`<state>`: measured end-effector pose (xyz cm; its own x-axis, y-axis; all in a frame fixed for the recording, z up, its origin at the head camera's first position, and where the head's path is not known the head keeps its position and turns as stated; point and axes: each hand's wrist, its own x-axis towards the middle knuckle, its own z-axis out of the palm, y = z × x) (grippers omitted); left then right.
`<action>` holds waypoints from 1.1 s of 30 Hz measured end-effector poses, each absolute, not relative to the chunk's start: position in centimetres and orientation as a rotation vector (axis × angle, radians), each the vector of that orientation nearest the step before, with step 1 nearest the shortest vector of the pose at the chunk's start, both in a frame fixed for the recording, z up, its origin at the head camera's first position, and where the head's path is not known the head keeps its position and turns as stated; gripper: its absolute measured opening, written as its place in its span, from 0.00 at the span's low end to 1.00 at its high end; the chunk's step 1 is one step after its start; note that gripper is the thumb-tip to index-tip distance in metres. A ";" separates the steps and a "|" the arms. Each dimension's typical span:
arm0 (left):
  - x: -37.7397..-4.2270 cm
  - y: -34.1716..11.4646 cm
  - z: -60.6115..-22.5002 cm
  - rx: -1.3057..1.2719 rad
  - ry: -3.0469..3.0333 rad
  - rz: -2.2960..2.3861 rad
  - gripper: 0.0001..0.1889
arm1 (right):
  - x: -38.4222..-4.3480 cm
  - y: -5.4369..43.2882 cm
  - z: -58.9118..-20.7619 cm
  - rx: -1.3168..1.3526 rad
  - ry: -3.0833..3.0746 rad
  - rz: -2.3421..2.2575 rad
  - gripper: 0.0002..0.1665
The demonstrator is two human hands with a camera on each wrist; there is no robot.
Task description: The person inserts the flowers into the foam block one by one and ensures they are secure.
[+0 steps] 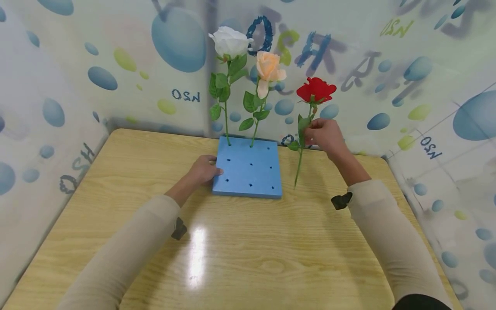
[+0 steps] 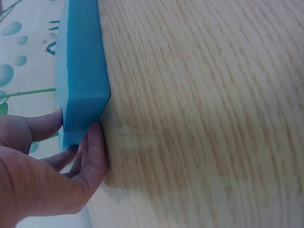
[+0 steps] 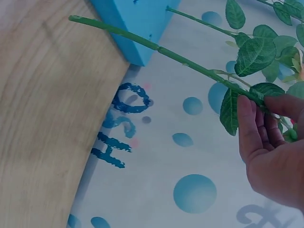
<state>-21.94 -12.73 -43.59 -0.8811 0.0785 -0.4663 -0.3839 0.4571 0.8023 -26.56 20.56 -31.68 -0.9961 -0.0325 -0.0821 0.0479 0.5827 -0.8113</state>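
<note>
A red rose (image 1: 316,90) with a green stem hangs upright to the right of a blue foam block (image 1: 248,176) with rows of small holes. My right hand (image 1: 324,137) pinches its stem among the leaves; in the right wrist view the bare lower stem (image 3: 137,40) points past the block's corner. My left hand (image 1: 203,169) holds the block's left edge. Seen from the left wrist, the thumb (image 2: 45,124) lies on the top face and the fingers (image 2: 95,152) are at the side. A white rose (image 1: 230,43) and a peach rose (image 1: 269,69) stand in the block's back holes.
The block lies on a wooden table (image 1: 248,249) near its back edge. A patterned wall covering (image 1: 128,99) with blue and green spots rises behind the table and along both sides.
</note>
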 end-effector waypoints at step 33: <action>-21.9 -12.9 -43.6 -0.254 2.268 1.420 0.32 | -29.9 16.6 -30.6 -0.003 2.689 -1.878 0.08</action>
